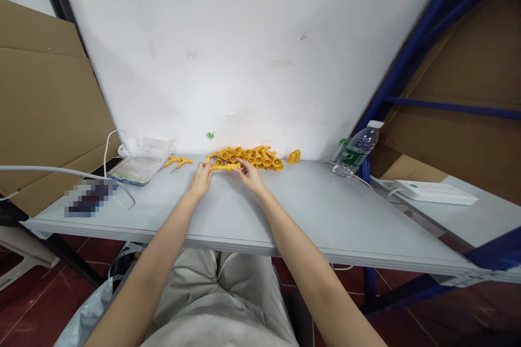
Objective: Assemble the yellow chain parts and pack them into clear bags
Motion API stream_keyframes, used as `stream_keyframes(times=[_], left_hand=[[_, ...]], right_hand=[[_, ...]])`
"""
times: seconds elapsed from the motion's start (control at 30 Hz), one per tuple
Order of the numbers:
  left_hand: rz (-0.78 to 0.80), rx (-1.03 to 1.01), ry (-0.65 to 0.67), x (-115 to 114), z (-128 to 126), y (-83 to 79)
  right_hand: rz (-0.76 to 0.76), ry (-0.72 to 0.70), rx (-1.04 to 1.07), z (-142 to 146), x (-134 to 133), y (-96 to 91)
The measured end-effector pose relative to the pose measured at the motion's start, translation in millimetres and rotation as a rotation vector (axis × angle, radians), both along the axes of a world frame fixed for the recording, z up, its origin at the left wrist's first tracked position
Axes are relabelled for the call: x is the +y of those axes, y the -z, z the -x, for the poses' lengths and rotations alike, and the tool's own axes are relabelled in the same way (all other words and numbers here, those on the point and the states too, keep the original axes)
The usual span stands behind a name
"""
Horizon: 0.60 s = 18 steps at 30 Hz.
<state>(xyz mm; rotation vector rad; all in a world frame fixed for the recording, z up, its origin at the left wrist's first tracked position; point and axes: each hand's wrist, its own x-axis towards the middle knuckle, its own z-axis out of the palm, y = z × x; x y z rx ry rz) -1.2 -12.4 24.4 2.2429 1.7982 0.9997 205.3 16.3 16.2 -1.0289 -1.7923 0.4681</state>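
A slim yellow plastic rod (225, 168) with a ribbed body lies sideways between my two hands, just above the table. My left hand (200, 180) is closed on its left end. Pinching its right end near a collar is my right hand (249, 175). Directly behind it is a pile of yellow plastic pieces (254, 158), several with round open ends that show something shiny inside. Left of my left hand lie yellow T-handled corkscrews (178, 161) with metal spirals. Two yellow caps (293, 156) stand right of the pile.
On the grey table (325, 217), a tilted water bottle (358, 150) leans at the right. At left are a plastic bag (138, 165), a blurred dark object (90, 198) and a white cable (52, 170). A power strip (435, 192) sits beyond the blue frame (366, 173). A white panel (244, 54) rises behind.
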Motion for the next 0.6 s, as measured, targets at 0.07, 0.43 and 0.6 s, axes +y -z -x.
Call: stream_keyframes(times=[0.07,0.43,0.6], left_hand=[[-0.003,-0.010,0.002,0.7,0.9,0.6],[-0.132,-0.069,0.104,8.9,7.2,12.4],[-0.220,-0.079,0.152,10.7,6.2,15.3]], right_hand=[[0.036,0.001,0.032,0.9,3.7,-2.5],[0.291,-0.210,0.211,-7.9,-2.1,-5.8],[0.377,-0.149,0.195,-6.4,-13.7,-17.7]])
